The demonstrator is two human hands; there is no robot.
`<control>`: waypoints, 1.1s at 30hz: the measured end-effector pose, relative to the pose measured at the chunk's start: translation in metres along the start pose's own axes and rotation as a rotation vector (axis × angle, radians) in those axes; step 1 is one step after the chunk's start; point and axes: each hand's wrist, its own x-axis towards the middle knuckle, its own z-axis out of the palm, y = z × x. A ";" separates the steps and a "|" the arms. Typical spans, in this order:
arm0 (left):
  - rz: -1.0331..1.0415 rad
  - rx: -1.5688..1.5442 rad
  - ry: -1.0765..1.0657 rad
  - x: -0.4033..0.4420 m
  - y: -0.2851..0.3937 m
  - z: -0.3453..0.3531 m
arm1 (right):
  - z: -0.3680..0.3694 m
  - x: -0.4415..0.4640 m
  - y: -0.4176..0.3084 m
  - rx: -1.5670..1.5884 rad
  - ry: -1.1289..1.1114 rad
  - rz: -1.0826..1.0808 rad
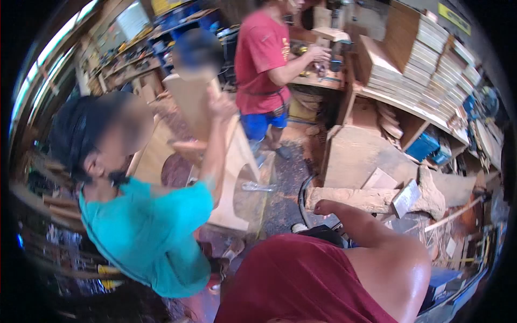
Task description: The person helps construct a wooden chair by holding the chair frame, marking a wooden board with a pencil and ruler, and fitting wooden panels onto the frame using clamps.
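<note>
The right hand (325, 208) is at the near-left end of a long, rough piece of wood (353, 198) — its fingers look curled in, but I cannot tell whether they grip the wood or only rest beside it. The left hand is out of view. The wood lies crosswise ahead of the person's maroon shirt (296, 277), widening at its far right end, with a flat-faced block (406, 198) set at a slant against it. Beyond is a broad wooden panel (363, 153), and past that a stack of boards (425, 62). A thin strip of wood (453, 214) lies to the right among scraps.

On the left, a co-worker in a teal shirt (151, 231) has a hand (222, 106) on a wooden frame (229, 196) — another, in a red shirt (261, 54), works at a table (318, 81) behind.
</note>
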 end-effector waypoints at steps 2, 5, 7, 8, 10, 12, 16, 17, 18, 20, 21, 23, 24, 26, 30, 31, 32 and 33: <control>0.017 -0.012 0.074 0.017 0.031 0.003 | -0.023 -0.004 0.001 0.182 0.026 0.165; 0.075 -0.046 0.201 0.044 0.088 0.006 | -0.031 -0.012 0.039 0.239 -0.038 0.323; 0.135 -0.078 0.292 0.061 0.127 0.006 | -0.005 0.018 0.109 -0.105 -0.218 0.207; 0.164 -0.095 0.341 0.069 0.145 0.004 | 0.021 0.043 0.163 -0.340 -0.298 0.066; 0.219 -0.127 0.426 0.082 0.172 0.001 | 0.015 0.028 0.176 0.098 -0.397 0.407; 0.272 -0.166 0.526 0.092 0.203 -0.004 | 0.001 0.004 0.173 -0.021 -0.389 0.354; 0.334 -0.226 0.645 0.101 0.242 0.002 | -0.023 -0.009 0.183 -0.268 -0.497 0.206; 0.359 -0.240 0.671 0.102 0.251 0.005 | -0.031 -0.009 0.183 -0.336 -0.555 0.155; 0.375 -0.247 0.695 0.100 0.257 0.006 | -0.035 -0.011 0.180 -0.305 -0.464 0.186; 0.215 -0.201 0.617 0.089 0.272 0.004 | -0.005 0.021 0.238 -0.493 -0.180 -0.186; 0.185 -0.220 0.672 0.088 0.266 0.009 | 0.025 0.050 0.284 -0.525 -0.086 -0.223; 0.350 -0.522 0.562 0.090 0.244 0.020 | -0.022 0.023 0.228 -0.634 -0.034 -0.303; 0.333 -0.534 0.608 0.081 0.246 0.022 | -0.020 0.033 0.232 -0.388 -0.043 -0.197; 0.178 -0.480 0.491 0.062 0.283 0.022 | -0.016 0.053 0.247 -0.343 -0.117 -0.126; -0.042 -0.407 0.305 0.051 0.316 0.017 | -0.059 0.044 0.193 -0.687 -0.230 -0.225; 0.252 0.040 0.098 0.066 0.304 0.021 | -0.067 0.045 0.183 -0.684 -0.297 -0.163; 0.536 0.498 -0.120 0.079 0.294 0.022 | -0.074 0.056 0.184 -0.692 -0.292 -0.173; 0.530 0.500 -0.119 0.070 0.317 0.021 | -0.072 0.066 0.193 -0.503 -0.272 -0.097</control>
